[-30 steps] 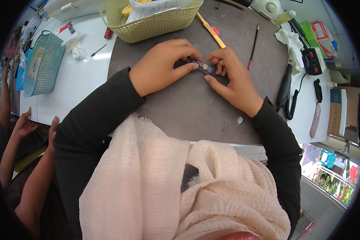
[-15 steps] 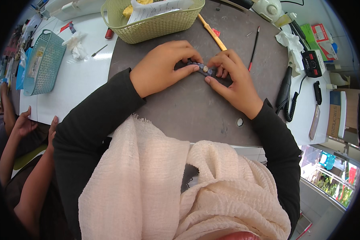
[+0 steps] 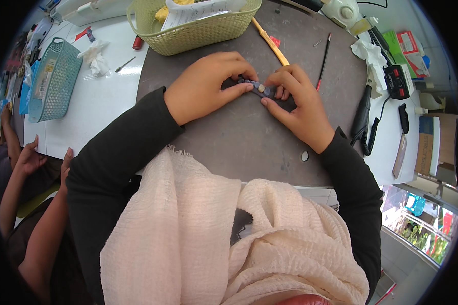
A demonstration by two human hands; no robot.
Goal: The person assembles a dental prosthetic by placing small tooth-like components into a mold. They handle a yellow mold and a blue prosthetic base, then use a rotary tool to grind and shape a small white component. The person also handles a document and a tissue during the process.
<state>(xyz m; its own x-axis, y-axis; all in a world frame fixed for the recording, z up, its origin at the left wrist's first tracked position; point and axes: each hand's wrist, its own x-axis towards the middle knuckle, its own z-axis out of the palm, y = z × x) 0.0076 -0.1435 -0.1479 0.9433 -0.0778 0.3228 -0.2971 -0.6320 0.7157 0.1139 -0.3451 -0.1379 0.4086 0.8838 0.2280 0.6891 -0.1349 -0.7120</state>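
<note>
Clock hours are read from the curved piece between the hands. Farthest left, at half past eight, a co-worker's hand [image 3: 32, 155] shows at the edge of the white table [image 3: 94, 99]. At nine stands a teal basket [image 3: 61, 81]; a crumpled tissue [image 3: 94, 57] and a slim metal bit [image 3: 125, 64] lie just above the nine o'clock line. Toward half past ten sits a yellow-green basket [image 3: 198, 40] with papers in it

The left hand [image 3: 208, 84] comes in from nine, thumb and forefinger narrowed on the left part of the curved piece [image 3: 256, 87], which is dark bluish with rounded bumps, one of them cream. It is over the grey board [image 3: 229, 147]; whether it rests there I cannot tell. At half past twelve lies a yellow stick [image 3: 269, 41]

The right hand [image 3: 300, 104], toward four, has its thumb and curled fingers close about the piece's right end; how firmly they touch is unclear. The step in hand looks like fine two-handed fingertip handling, and the next move seems to call for a light, steady hold

Between two and three lies a thin red-and-black brush [image 3: 324, 61]; just past three, a black corded tool [image 3: 362, 109]
</note>
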